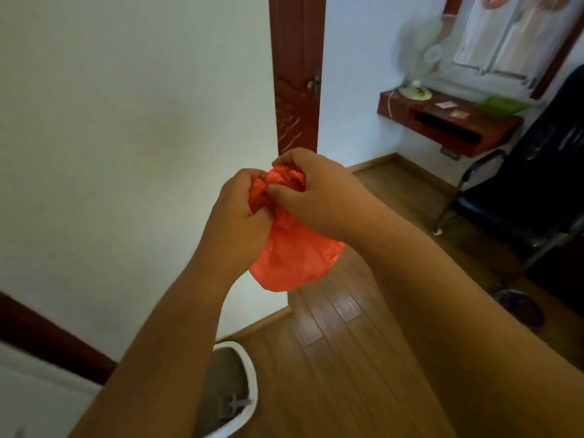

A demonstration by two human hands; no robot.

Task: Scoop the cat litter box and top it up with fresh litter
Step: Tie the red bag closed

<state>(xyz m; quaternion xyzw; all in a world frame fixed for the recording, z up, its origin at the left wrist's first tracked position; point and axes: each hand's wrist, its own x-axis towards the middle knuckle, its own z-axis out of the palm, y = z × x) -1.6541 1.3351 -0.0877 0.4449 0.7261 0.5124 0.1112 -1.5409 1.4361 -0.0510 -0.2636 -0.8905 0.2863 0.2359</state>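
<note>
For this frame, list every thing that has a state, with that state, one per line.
Red plastic bag: held up in the air, its top bunched between both hands, its body hanging.
Left hand: gripping the bag's top.
Right hand: pinching the bag's top.
Litter box: on the floor, uncovered, litter inside.
Scoop: lying in the litter box.
Door: open or shut cannot be told.
Fan: blurred; running or not cannot be told.
</note>
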